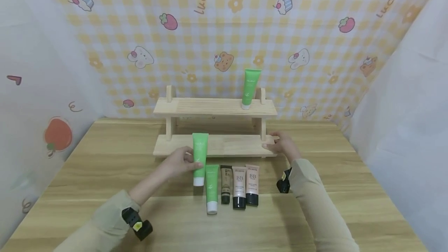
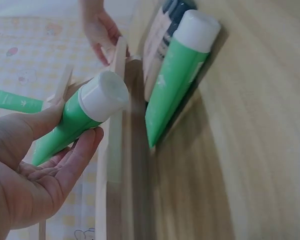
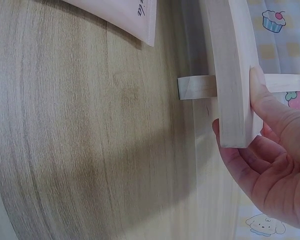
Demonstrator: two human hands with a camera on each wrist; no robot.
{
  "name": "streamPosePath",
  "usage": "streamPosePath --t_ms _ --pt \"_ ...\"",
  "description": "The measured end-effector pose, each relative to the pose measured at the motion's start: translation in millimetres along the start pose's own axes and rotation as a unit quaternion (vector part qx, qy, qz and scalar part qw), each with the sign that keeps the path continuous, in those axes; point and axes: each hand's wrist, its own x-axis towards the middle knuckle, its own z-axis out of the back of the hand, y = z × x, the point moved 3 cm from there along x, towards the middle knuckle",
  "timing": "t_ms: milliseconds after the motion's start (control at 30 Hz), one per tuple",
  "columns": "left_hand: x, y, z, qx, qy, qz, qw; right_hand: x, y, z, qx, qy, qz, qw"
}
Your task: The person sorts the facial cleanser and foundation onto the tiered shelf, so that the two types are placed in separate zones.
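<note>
My left hand (image 1: 180,162) holds a green tube with a white cap (image 1: 200,154) between thumb and fingers, cap downward, just in front of the lower shelf. In the left wrist view the thumb presses one side of that tube (image 2: 65,125) and the fingers the other. My right hand (image 1: 281,146) grips the right end of the wooden rack's lower board (image 1: 227,146). In the right wrist view the thumb lies on the board's top (image 3: 235,100), with the fingers curled beneath. Another green tube (image 1: 250,88) stands cap-down at the right of the upper shelf (image 1: 210,106).
On the table (image 1: 115,170), in front of the rack, lie a green tube (image 1: 211,186), a slim dark gold tube (image 1: 225,184) and two pinkish BB cream tubes (image 1: 239,186), side by side. A checked, patterned cloth (image 1: 210,42) hangs behind the rack.
</note>
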Motion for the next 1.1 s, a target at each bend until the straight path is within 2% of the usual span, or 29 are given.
streamPosePath --t_ms 133,467,600,800,1100 --pt "7.0 -3.8 4.4 -0.007 0.007 -0.01 0.9999 2.0 -1 -1 0.016 -0.002 -0.006 0.9998" --pt "26.0 -13.2 10.3 0.0 0.004 -0.024 0.9997 2.4 -3 0 0.006 -0.006 -0.004 1.0" --pt "32.0 -23.1 16.4 0.005 0.004 -0.039 0.9992 2.3 -1 -1 0.01 -0.005 -0.001 0.9999" --pt "37.4 -33.3 21.4 0.011 0.003 -0.043 0.999 3.4 0 -3 0.022 -0.001 -0.004 0.9997" --pt "48.9 -51.7 25.9 0.013 -0.006 -0.048 0.9988 3.4 -1 -1 0.0 -0.002 -0.012 0.9999"
